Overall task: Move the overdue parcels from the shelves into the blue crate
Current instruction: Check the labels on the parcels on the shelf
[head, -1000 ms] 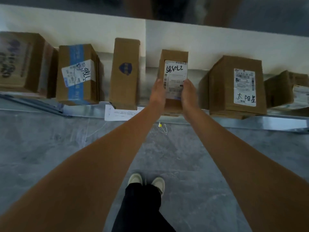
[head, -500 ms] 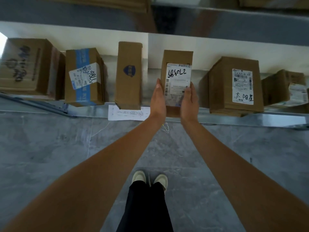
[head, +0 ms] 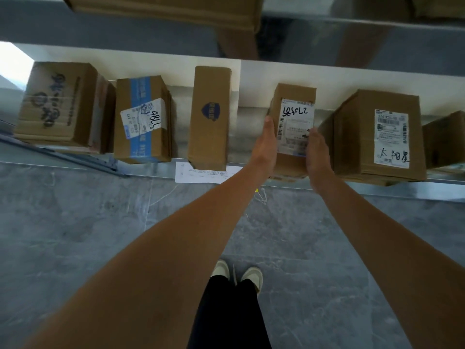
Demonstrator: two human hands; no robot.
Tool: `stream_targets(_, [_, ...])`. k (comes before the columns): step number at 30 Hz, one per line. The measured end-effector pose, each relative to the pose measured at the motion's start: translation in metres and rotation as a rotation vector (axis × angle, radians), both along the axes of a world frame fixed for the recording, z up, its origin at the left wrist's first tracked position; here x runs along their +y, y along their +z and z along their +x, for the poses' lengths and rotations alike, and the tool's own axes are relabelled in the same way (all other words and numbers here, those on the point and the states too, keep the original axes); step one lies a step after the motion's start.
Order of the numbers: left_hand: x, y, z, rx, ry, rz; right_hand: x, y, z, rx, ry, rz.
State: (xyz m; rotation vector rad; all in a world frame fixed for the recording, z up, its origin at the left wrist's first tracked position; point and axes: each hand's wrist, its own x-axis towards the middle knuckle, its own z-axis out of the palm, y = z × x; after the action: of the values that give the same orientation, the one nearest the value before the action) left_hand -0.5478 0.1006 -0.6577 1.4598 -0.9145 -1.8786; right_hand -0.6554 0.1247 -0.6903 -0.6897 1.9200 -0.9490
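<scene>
Left hand (head: 265,144) and right hand (head: 317,152), fingers straight, pressed flat against opposite sides of small labelled parcel (head: 293,107) on metal shelf (head: 352,191), clasping it between palms.

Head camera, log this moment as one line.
step: taking parcel off shelf | left hand: flat on parcel left side | right hand: flat on right side | shelf: parcel standing | crate: unseen

I note grey marbled tile floor (head: 75,248). Metal shelf (head: 377,191) edge runs across view, white wall (head: 327,79) behind it. Bright light patch (head: 12,61) at upper left.
</scene>
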Motion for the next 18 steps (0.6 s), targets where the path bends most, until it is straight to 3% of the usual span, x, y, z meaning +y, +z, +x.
stream_targets(2, [0.003,0.010,0.014,-0.101,0.124,-0.108,-0.005,0.016,0.001,0.185,-0.112,-0.069])
stream_targets(4, [-0.004,0.020,0.041,-0.218,0.322,-0.322,-0.011,0.040,0.010,0.299,-0.214,-0.315])
stream_targets(6, [-0.020,0.025,0.078,-0.335,0.420,-0.437,-0.020,0.055,0.032,0.371,-0.147,-0.483])
stream_targets(8, [-0.039,0.017,0.110,-0.435,0.466,-0.441,-0.030,0.055,0.067,0.361,-0.031,-0.482])
stream_targets(14, [-0.057,-0.019,0.156,-0.372,0.367,0.054,-0.049,0.012,0.139,-0.067,0.123,0.045])
stream_targets(18, [-0.061,-0.030,0.160,-0.247,0.224,0.211,-0.057,-0.005,0.152,-0.133,0.117,0.146])
